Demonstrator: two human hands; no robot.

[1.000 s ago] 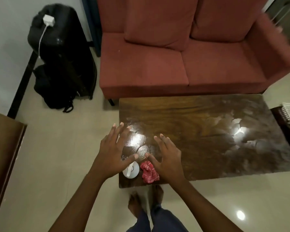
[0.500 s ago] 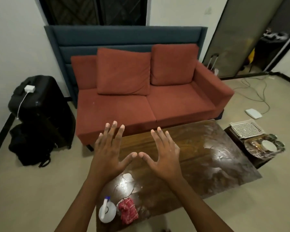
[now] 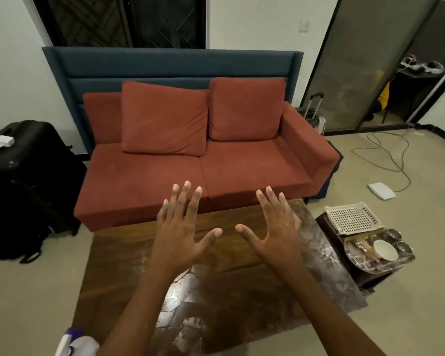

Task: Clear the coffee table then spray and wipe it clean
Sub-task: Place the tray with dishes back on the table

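1. Hovering side by side above the coffee table point(image 3: 118, 273) in the head view, both of the person's hands are held palm-down and grasp nothing.
2. The left hand point(image 3: 180, 232) has its fingers straight and fanned wide, thumb out to the side; its fingertips lie across the front edge of the red sofa point(image 3: 190, 170) as seen from the camera.
3. The right hand point(image 3: 275, 227) mirrors it, fingers spread and thumb pointing inward, so that the two thumb tips sit near each other but apart.
4. The dark wooden tabletop stands just in front of the sofa and shows pale smears and glare on its near and right-hand parts.
5. A white spray bottle with a purple nozzle point(image 3: 75, 345) lies at the table's near left corner, partly cut off by the bottom of the frame and partly hidden by the left forearm.
6. To the right of the table, a low dark stand point(image 3: 326, 224) carries a white perforated basket point(image 3: 351, 218) and a tray point(image 3: 365, 265) holding a white plate point(image 3: 385, 250) and small metal cups.
7. A black suitcase point(image 3: 28, 160) with a white charger point(image 3: 3, 141) on top stands left of the sofa; a cable point(image 3: 385, 155) and a flat white device point(image 3: 381, 190) lie on the floor at right.
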